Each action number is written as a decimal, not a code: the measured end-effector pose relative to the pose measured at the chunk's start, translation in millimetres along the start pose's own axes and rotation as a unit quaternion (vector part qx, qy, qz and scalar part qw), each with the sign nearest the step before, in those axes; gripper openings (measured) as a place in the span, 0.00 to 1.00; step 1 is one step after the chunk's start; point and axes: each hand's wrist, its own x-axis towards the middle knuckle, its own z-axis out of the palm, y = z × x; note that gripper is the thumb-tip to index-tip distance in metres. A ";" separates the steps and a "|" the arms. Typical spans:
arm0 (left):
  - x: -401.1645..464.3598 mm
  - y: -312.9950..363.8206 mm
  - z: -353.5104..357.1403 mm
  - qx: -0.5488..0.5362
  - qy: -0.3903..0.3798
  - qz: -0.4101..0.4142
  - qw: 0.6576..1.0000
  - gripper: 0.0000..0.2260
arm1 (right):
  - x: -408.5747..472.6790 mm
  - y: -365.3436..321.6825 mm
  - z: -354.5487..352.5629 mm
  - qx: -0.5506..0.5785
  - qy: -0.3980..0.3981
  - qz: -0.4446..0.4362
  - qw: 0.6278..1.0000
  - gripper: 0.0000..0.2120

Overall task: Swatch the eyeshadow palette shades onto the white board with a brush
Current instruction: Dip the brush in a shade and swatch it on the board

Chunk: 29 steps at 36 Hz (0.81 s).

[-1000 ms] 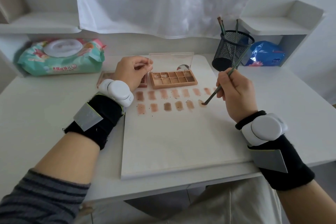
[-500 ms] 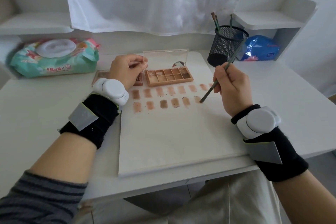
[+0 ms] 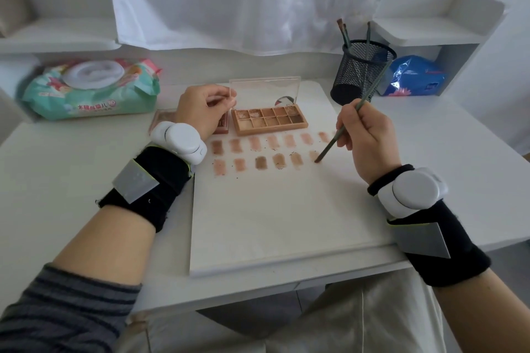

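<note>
The open eyeshadow palette (image 3: 269, 121) with brown and beige pans sits at the far end of the white board (image 3: 272, 218), its clear lid upright. Two rows of brownish swatches (image 3: 261, 153) run across the board below it. My right hand (image 3: 368, 137) grips a thin green brush (image 3: 348, 120), whose tip touches the board at the right end of the lower swatch row. My left hand (image 3: 202, 112) rests left of the palette with fingers curled, pinching the edge of the clear lid; it partly hides a second pink palette (image 3: 163, 120).
A black mesh cup (image 3: 362, 70) with several brushes stands right of the board's far end. A pack of wet wipes (image 3: 91, 89) lies at the back left. A blue packet (image 3: 415, 76) sits under the right shelf. White cloth hangs behind.
The brush tip stays at the right end of the lower row, stroking slightly over the newest swatch. The left hand keeps its hold by the palette. The camera view shifted a little.
</note>
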 end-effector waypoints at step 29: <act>1.4 -2.2 0.2 -0.002 -0.010 0.002 1.000 0.05 | 1.8 0.4 -0.3 -0.002 0.022 0.022 1.000 0.13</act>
